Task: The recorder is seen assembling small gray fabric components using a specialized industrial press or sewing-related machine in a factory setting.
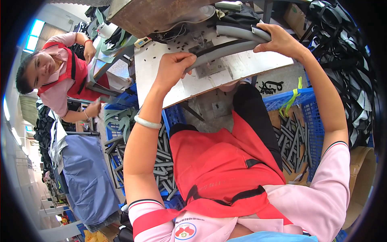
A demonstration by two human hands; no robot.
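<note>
Passage: over white tabletop (150, 78), at its left end and along the near edge | Obstacle, centre: grey strip (225, 51), spanning left hand (175, 68) to right hand (280, 40) | Obstacle, far side: brown machine housing (141, 18) | Flanks, below: left blue basket (173, 115), right blue basket (315, 127)

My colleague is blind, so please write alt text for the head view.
A person's left hand and right hand hold a curved gray strip over a white table. Blue baskets with more strips stand on both sides; a co-worker is at left.

Arms (140, 161) out front, right one bowed wider. Left hand (172, 69) curled, pinching; right hand (283, 40) in C-grip.
</note>
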